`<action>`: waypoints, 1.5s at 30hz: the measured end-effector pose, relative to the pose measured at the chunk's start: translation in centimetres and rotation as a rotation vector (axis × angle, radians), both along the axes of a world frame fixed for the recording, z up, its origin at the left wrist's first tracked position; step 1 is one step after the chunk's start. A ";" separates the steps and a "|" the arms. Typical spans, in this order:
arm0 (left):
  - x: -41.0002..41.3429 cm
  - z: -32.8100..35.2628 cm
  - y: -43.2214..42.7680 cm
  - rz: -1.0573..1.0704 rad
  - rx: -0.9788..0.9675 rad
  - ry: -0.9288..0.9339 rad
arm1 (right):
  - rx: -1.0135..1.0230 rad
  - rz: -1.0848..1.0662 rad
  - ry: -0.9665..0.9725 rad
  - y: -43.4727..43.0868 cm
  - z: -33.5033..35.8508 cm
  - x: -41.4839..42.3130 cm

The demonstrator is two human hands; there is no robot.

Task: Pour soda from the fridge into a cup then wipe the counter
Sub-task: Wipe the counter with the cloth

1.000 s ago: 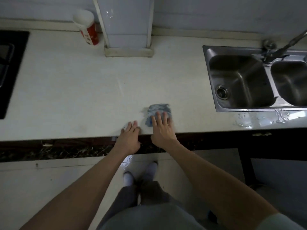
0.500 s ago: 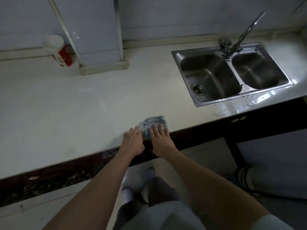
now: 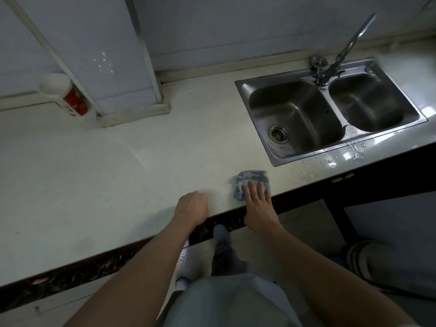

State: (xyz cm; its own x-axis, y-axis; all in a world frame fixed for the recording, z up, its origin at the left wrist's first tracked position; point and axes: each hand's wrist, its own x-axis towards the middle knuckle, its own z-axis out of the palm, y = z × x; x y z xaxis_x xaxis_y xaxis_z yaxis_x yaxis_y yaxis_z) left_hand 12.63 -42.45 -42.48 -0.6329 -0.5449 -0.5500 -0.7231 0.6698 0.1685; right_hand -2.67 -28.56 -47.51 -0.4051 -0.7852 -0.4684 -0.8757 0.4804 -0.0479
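Note:
A crumpled blue-grey cloth (image 3: pixel 251 179) lies on the pale counter (image 3: pixel 118 166) close to its front edge. My right hand (image 3: pixel 257 206) presses flat on the near part of the cloth, fingers spread over it. My left hand (image 3: pixel 192 206) rests on the counter edge a short way to the left, fingers curled under, holding nothing. A white cup with a red band (image 3: pixel 64 95) stands at the back left against the wall. No soda bottle is in view.
A steel double sink (image 3: pixel 330 112) with a tall tap (image 3: pixel 339 55) is set into the counter at the right; water drops lie on its front rim. A white tiled pillar (image 3: pixel 132 107) stands on the counter at the back. A dark rolled object lies on the floor at right.
My right hand has slid the cloth to the right along the front edge, away from my left hand. The left hand's fingers have curled. The view has shifted slightly.

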 end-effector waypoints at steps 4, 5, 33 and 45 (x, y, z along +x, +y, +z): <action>-4.2 -0.2 -2.1 0.006 0.047 0.037 | -0.002 -0.030 -0.032 -1.5 0.1 -3.0; -5.1 -0.5 -2.4 0.010 0.060 0.068 | -0.004 -0.023 -0.037 -2.0 0.0 -3.7; -15.8 -3.8 -12.7 0.261 0.171 0.090 | -0.146 0.286 -0.059 -36.4 -2.2 -24.3; -15.4 -4.4 -12.5 0.273 0.155 0.127 | -0.183 0.277 -0.045 -42.0 -2.1 -25.6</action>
State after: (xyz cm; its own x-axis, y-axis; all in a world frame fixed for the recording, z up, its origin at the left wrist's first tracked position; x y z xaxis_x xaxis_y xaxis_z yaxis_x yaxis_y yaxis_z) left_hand -2.77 -54.96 -46.88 -0.5442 -0.6199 -0.5653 -0.8388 0.4140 0.3535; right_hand -28.29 -70.51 -49.58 -0.1472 -0.9353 -0.3217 -0.9668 0.2047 -0.1529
